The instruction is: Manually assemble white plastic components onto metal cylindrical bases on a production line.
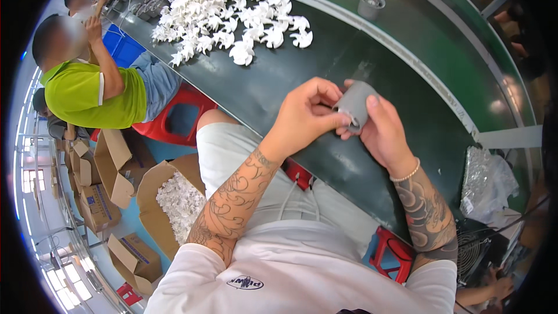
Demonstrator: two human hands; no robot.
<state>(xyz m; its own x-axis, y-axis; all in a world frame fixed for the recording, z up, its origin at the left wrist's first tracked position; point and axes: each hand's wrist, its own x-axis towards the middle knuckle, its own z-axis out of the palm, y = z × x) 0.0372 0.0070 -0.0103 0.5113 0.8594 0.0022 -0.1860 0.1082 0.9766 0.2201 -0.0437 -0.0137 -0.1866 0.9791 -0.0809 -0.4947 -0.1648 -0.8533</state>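
Observation:
Over the dark green work surface [244, 90], my right hand [383, 131] wraps round a grey hollow cylinder [361, 103], which is tilted with an open end toward me. My left hand [311, 113] pinches at that open end, thumb and fingertips at the rim. Whether a small part sits between those fingertips is hidden. Beyond my hands lies a big heap of white plastic bladed parts [203, 14], shaped like small fan wheels. Several of them are spread loose at the heap's near right side.
A grey cup-like part [371, 4] stands on the green belt [430, 29] beyond a pale rail. Clear plastic bags [488, 183] lie at the right. To the left, a person in a green shirt [96, 93] sits on a red stool [186, 116]. An open carton [152, 197] holds white pieces.

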